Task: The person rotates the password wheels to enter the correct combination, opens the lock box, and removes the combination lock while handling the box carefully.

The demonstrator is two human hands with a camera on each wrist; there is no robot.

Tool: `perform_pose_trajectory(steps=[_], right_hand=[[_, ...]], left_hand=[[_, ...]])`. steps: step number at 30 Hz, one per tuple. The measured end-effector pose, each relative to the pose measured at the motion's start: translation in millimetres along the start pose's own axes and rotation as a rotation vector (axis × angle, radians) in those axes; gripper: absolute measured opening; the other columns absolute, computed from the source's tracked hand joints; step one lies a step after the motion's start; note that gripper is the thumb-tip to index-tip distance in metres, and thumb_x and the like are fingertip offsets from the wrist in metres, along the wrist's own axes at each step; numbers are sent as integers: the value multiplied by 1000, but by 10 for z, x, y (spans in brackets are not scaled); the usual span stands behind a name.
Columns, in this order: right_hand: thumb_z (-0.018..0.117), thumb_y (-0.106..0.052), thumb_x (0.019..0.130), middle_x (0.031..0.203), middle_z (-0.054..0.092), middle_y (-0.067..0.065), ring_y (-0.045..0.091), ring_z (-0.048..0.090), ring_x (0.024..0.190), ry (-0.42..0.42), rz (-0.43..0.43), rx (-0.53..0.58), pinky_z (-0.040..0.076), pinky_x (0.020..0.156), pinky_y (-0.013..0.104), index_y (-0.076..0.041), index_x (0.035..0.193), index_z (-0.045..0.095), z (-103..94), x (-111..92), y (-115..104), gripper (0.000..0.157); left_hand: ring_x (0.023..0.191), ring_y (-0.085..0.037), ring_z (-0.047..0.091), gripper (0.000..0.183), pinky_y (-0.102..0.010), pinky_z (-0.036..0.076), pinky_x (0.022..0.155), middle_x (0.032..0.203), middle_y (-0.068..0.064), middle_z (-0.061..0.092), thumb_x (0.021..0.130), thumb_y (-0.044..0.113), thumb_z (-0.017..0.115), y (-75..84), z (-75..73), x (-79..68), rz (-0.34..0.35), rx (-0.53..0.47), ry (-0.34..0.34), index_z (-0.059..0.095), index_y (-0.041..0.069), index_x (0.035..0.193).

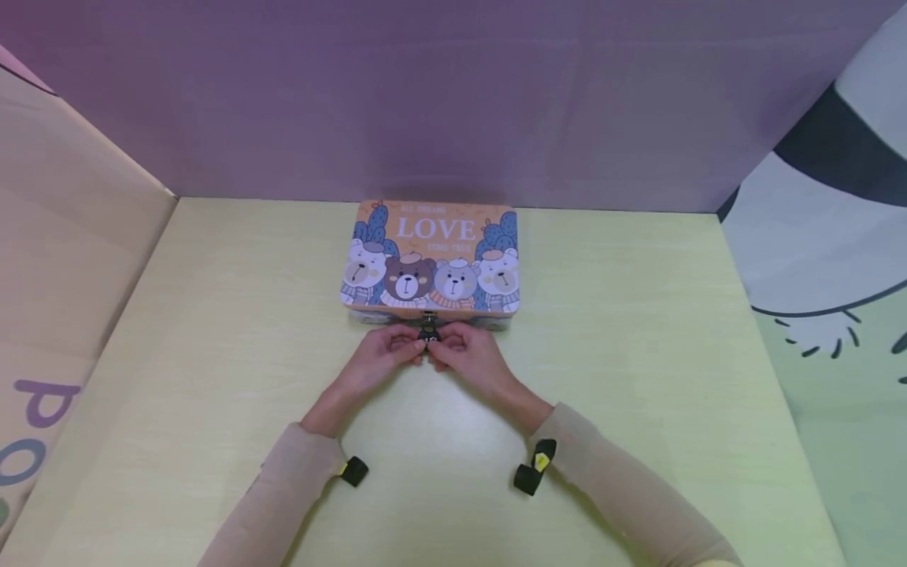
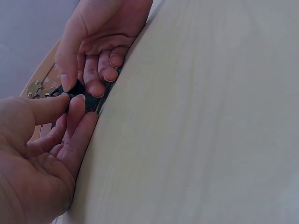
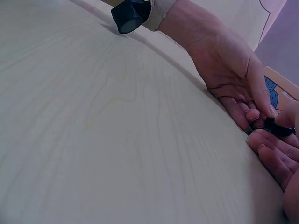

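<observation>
A tin box point(image 1: 430, 228) with "LOVE" lettering and cartoon bears lies at the back of the table, its lid down. At its front hangs a small black padlock point(image 1: 428, 335), just below the metal clasp point(image 2: 35, 89). From the left, my left hand point(image 1: 379, 358) pinches the padlock between thumb and fingers. My right hand point(image 1: 475, 358) pinches it from the other side, both sets of fingertips almost meeting. In the left wrist view the padlock point(image 2: 88, 100) shows partly between the fingers; the fingers hide much of it. Only a dark part of the padlock point(image 3: 280, 128) appears in the right wrist view.
The pale wooden table point(image 1: 453, 504) stretches around the box. A purple panel point(image 1: 453, 102) stands right behind it, with printed panels point(image 1: 78, 236) to the left and right point(image 1: 822, 236). Black wrist cameras point(image 1: 354, 471) sit at both sleeves.
</observation>
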State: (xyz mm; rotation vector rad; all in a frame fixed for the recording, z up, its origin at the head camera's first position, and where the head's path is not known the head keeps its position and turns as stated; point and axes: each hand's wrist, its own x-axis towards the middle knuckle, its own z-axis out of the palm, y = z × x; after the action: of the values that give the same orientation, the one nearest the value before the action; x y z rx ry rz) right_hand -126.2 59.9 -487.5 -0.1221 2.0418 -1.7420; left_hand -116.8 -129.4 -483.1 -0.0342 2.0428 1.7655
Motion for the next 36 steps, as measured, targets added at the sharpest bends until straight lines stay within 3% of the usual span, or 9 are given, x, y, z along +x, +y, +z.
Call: perform_pose_trajectory(steps=[16, 36], right_hand=[[68, -12, 91, 86, 71, 9, 21, 69, 73, 15, -36, -13, 61, 70, 32, 0, 106, 64, 3, 8, 49, 19], [69, -11, 91, 90, 71, 17, 26, 70, 76, 21, -40, 9, 61, 71, 33, 4, 106, 64, 18, 6, 36, 21]], left_hand=[[89, -20, 67, 28, -27, 57, 86, 106, -19, 66, 96, 7, 59, -6, 3, 6, -4, -2, 4, 57, -9, 119], [91, -22, 67, 29, -28, 57, 87, 107, -20, 66, 97, 8, 59, -10, -3, 3, 3, -9, -2, 56, -9, 120]])
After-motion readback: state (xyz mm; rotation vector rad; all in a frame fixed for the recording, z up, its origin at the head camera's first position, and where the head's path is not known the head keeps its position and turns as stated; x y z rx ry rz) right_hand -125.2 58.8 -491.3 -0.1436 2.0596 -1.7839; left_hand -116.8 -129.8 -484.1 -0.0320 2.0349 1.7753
